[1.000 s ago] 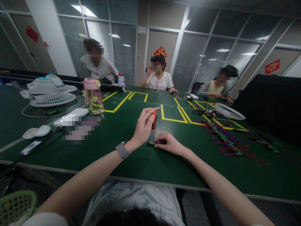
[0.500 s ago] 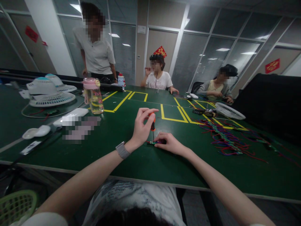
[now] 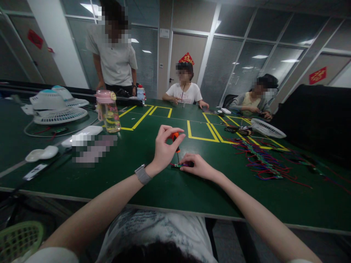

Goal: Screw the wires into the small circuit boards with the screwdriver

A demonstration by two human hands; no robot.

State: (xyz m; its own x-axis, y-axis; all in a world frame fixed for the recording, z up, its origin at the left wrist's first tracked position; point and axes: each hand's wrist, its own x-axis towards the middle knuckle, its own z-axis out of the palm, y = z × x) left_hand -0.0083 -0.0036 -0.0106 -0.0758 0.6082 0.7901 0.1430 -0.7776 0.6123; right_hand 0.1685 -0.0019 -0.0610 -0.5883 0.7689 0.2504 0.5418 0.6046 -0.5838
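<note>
The left hand (image 3: 164, 148) is pinching the orange screwdriver (image 3: 175, 140), its fingers rolled round the handle since a moment ago, so the turning is continuing. The right hand (image 3: 199, 166) is pressing the small board (image 3: 179, 165) against the worktop (image 3: 170, 190).

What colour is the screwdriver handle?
Orange with black, on the screwdriver in the left hand; head view.

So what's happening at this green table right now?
A person seated at the green table holds a small orange-handled screwdriver upright in the left hand, its tip down on a small circuit board. The right hand pins that board flat. Coloured wires lie to the right, and three other people are at the far side.
</note>
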